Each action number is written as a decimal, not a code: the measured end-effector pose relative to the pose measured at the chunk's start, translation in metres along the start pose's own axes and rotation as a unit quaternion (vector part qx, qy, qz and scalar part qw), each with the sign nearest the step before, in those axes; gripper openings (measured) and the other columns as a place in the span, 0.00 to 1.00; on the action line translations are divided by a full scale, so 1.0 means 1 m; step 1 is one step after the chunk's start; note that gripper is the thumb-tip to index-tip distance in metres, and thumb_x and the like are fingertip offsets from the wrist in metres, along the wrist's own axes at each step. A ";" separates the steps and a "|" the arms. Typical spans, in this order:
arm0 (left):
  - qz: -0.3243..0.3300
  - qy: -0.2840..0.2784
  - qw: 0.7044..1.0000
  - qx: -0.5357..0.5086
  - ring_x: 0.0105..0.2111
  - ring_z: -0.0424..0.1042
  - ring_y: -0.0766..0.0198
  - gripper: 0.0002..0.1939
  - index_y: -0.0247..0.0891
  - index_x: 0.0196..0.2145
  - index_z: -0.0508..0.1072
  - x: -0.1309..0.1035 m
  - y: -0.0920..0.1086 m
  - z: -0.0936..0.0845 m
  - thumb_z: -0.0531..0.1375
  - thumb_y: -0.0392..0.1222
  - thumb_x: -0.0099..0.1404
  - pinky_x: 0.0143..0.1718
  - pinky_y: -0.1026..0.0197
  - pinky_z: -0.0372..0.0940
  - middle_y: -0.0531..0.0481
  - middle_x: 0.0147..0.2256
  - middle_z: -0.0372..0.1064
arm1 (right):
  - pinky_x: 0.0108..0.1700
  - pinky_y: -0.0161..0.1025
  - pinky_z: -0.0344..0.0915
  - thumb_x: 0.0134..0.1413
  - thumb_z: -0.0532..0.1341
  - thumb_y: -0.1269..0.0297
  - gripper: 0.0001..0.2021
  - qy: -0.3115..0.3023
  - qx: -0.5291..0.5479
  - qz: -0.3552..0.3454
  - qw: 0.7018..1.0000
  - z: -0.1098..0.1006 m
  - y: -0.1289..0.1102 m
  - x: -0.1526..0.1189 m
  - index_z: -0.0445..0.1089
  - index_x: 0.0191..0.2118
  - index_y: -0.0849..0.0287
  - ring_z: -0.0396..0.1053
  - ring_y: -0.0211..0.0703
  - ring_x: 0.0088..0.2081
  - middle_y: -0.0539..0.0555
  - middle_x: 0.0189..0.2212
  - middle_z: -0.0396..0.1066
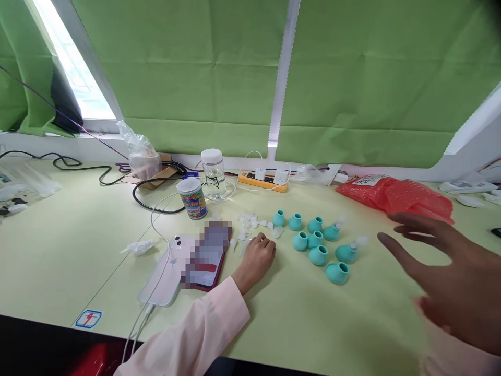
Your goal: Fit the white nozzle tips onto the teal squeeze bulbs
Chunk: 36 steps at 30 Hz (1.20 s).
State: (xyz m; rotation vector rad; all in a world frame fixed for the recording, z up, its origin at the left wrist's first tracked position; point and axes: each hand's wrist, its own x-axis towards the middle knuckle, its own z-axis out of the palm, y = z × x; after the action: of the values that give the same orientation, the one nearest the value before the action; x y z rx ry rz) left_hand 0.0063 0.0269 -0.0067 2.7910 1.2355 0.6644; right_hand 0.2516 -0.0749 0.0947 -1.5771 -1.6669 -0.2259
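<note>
My left hand point(256, 261) rests on the pale table point(293, 324), fingers curled beside scattered small translucent pieces point(254, 221); whether I pinch one is hidden. Between my hands sit turquoise pots point(318, 255), two with cloudy pieces at their mouths. My right hand point(450, 266), blurred, spreads thumb from fingers near a red bag point(399, 196). Left of me lie two phones point(162, 271), a patterned can point(192, 201) and a white-lidded jar point(214, 180) behind them.
</note>
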 end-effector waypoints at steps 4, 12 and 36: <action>-0.045 -0.026 0.998 -0.036 0.32 0.63 0.62 0.10 0.34 0.26 0.68 -0.001 0.000 0.000 0.49 0.29 0.57 0.30 0.64 0.59 0.46 0.26 0.67 | 0.38 0.40 0.64 0.47 0.55 0.71 0.10 0.018 0.038 -0.210 0.977 0.063 -0.058 -0.006 0.63 0.39 0.55 0.66 0.43 0.37 0.52 0.34 0.68; -0.098 -0.060 0.993 -0.035 0.32 0.64 0.60 0.10 0.33 0.27 0.69 -0.001 -0.003 -0.001 0.48 0.30 0.55 0.29 0.63 0.59 0.44 0.25 0.67 | 0.34 0.38 0.63 0.46 0.47 0.82 0.19 -0.318 -0.187 -0.165 0.915 0.159 -0.060 -0.001 0.59 0.45 0.60 0.61 0.47 0.42 0.60 0.45 0.60; -0.257 0.023 0.726 -0.638 0.30 0.70 0.61 0.11 0.30 0.28 0.73 0.001 0.007 -0.018 0.60 0.40 0.47 0.33 0.62 0.65 0.42 0.29 0.72 | 0.35 0.42 0.68 0.37 0.63 0.63 0.13 -0.187 0.442 0.222 0.849 0.143 -0.045 -0.050 0.64 0.32 0.60 0.70 0.45 0.33 0.56 0.33 0.70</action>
State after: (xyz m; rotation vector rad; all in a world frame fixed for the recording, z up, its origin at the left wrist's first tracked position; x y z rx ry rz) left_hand 0.0046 0.0197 0.0110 1.2314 0.8768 0.9761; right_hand 0.1444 -0.0324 -0.0142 -1.2348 -1.2907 1.0152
